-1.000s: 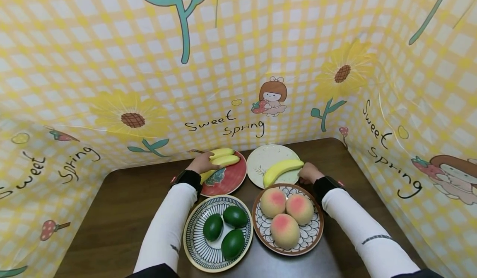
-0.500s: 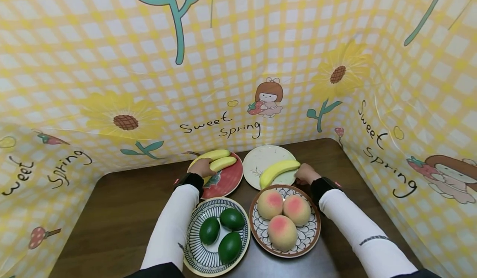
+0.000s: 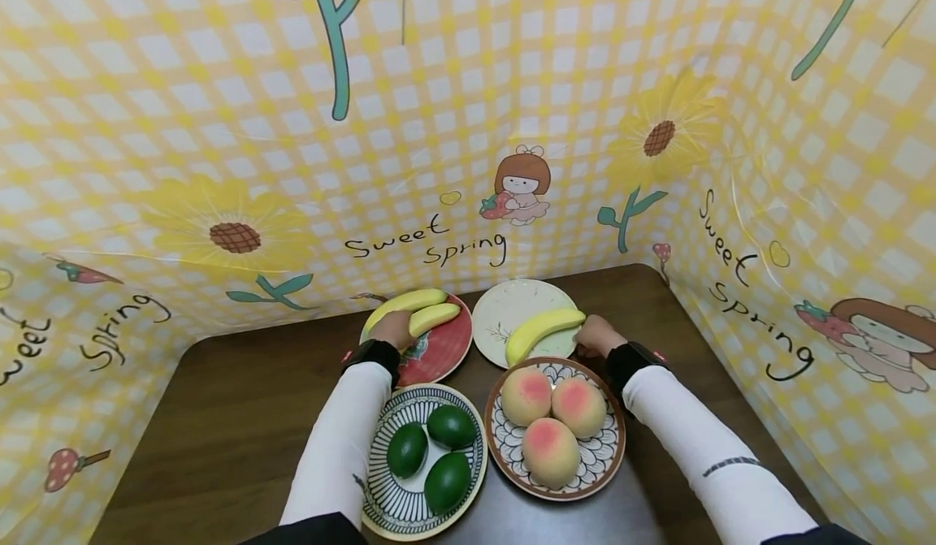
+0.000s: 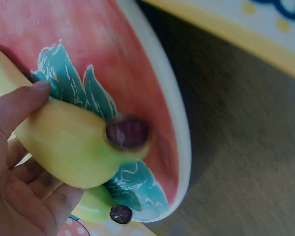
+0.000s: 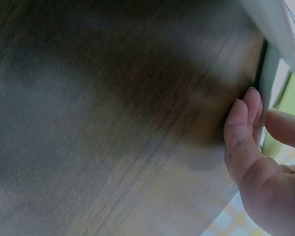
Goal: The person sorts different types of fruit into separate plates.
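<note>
My left hand (image 3: 395, 330) holds a yellow banana (image 4: 73, 132) near its dark-tipped end, thumb on one side and fingers on the other, over the red plate (image 3: 461, 342) with a green leaf pattern. Behind it on that plate lies another banana (image 3: 409, 298), partly hidden by the hand. My right hand (image 3: 595, 335) is at the right rim of the cream plate (image 3: 512, 305), beside the tip of a large banana (image 3: 541, 334). In the right wrist view its thumb and fingers pinch that plate's rim (image 5: 270, 76).
In front stand a blue-and-white patterned plate (image 3: 376, 500) with several dark green fruits (image 3: 448, 482) and a brown-rimmed plate (image 3: 621, 447) with peaches (image 3: 551, 452). Wooden table (image 3: 241, 415) shows at left and right. A yellow checked cloth (image 3: 409, 123) closes the back and sides.
The left hand has shifted toward the near banana's end and closed round it. The right hand stays at the cream plate's rim. The head view has turned slightly, so everything shifts left.
</note>
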